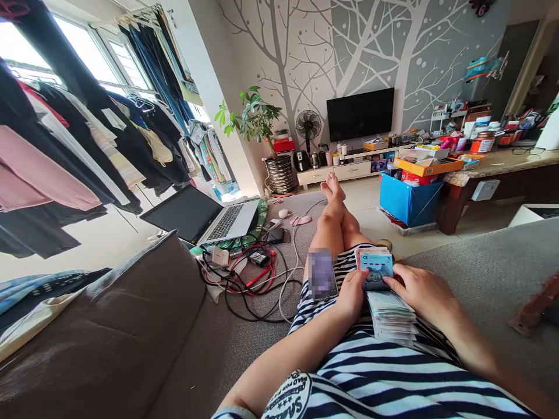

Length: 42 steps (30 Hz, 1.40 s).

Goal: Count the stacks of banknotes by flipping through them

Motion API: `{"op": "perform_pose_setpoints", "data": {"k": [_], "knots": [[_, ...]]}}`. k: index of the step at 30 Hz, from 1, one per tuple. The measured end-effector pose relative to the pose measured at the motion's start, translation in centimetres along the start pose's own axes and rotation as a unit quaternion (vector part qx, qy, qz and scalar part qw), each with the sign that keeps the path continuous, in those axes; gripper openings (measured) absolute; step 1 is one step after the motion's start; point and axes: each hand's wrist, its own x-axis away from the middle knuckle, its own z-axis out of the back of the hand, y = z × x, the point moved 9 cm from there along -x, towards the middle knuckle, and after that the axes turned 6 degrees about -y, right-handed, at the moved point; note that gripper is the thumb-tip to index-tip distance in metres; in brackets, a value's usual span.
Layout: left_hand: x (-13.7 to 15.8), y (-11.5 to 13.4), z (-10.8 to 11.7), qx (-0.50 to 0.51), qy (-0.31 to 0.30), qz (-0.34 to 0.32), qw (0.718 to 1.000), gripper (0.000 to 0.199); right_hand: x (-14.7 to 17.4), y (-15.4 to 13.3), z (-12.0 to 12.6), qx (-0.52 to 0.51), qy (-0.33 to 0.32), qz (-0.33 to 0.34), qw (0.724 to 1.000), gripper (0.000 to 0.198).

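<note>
Over my lap, my left hand [353, 293] and my right hand [419, 289] grip a bundle of banknotes [376, 269] from its two sides. A blue-green note lies on top, with pinkish edges of other notes behind it. Both thumbs press on the front of the bundle, while the fingers behind it are hidden. Just below, a thick stack of banknotes [393, 319] rests on my striped clothing, its layered edges facing me. A phone [322, 274] with a blurred screen lies on my thigh, left of my left hand.
An open laptop [209, 220] sits on the sofa [236, 349] at left. Beside it are tangled cables [257, 291], a white charger [217, 256] and a black adapter [276, 235]. A blue box [410, 198] and a cluttered table [463, 174] stand at right.
</note>
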Motion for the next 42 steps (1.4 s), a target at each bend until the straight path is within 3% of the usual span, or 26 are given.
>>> {"op": "perform_pose_setpoints", "data": {"k": [4, 8, 12, 16, 22, 36, 42], "knots": [[0.0, 0.0, 0.0, -0.036, -0.008, 0.001, 0.999, 0.027, 0.4, -1.6, 0.3, 0.138, -0.032, -0.008, 0.99, 0.029], [0.0, -0.1, 0.1, -0.009, -0.008, 0.001, 1.0, 0.026, 0.6, -2.3, 0.0, 0.154, -0.025, -0.001, 0.988, 0.034], [-0.1, -0.2, 0.0, 0.037, -0.007, 0.01, 0.999, 0.029, 0.3, -1.3, 0.0, 0.074, 0.027, -0.004, 0.997, 0.034], [-0.2, -0.4, 0.3, 0.073, 0.011, 0.016, 0.997, 0.031, 0.1, 1.1, 0.6, -0.08, 0.118, -0.053, 0.988, 0.049], [-0.1, -0.4, 0.4, 0.071, 0.021, 0.022, 0.997, 0.027, -0.5, 1.8, -0.7, -0.273, 0.107, -0.032, 0.955, 0.057], [0.2, -0.1, 0.3, 0.07, 0.031, 0.02, 0.997, 0.028, -0.3, 1.9, -1.1, -0.371, 0.133, -0.034, 0.919, 0.052], [0.1, -0.4, 0.8, 0.073, 0.047, 0.023, 0.996, 0.03, -0.4, 2.6, -2.6, -0.435, 0.122, -0.04, 0.891, 0.048]]}}
